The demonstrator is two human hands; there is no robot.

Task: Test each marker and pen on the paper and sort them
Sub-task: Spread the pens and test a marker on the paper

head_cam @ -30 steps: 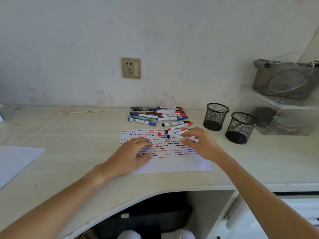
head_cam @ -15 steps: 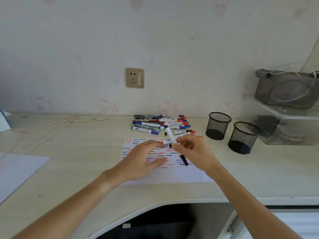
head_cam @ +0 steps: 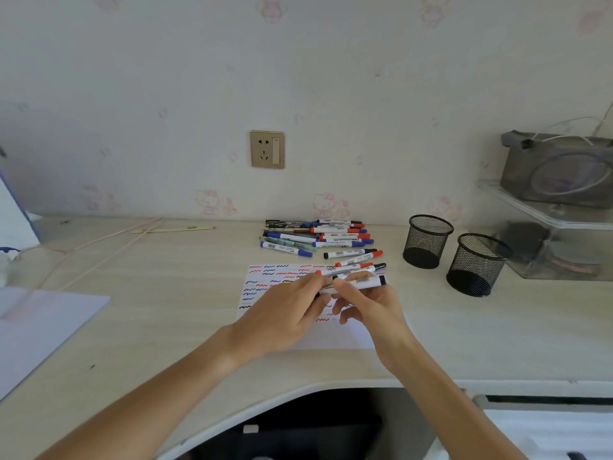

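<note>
Both hands meet over the white sheet of paper covered in red, blue and black squiggle marks (head_cam: 265, 283), which lies flat on the pale wood-grain desk (head_cam: 166, 293). The right hand (head_cam: 368, 310) pinches a white-barrelled marker with a dark cap end (head_cam: 365, 282) between thumb and fingers; the marker lies roughly level, its dark end pointing to 3 o'clock. The left hand (head_cam: 285, 310) grips the marker's other end with curled fingers, so the two hands touch around it. Whether the cap is on or off: cannot tell, fingers cover that end.

At 12 o'clock from the hands, a loose pile of white-barrelled markers and pens with red, blue and black caps (head_cam: 315, 235) lies at the back of the desk, near the wall. Three or four more markers lie singly between the pile and the hands, the nearest overlapping the paper's far edge.

At 2 o'clock, two black wire-mesh cylindrical pen cups (head_cam: 428, 240) stand upright, close together but apart. A second white sheet (head_cam: 39, 323) lies at 9 o'clock. A gold-coloured wall socket (head_cam: 267, 149) sits on the wall above the pile.
</note>
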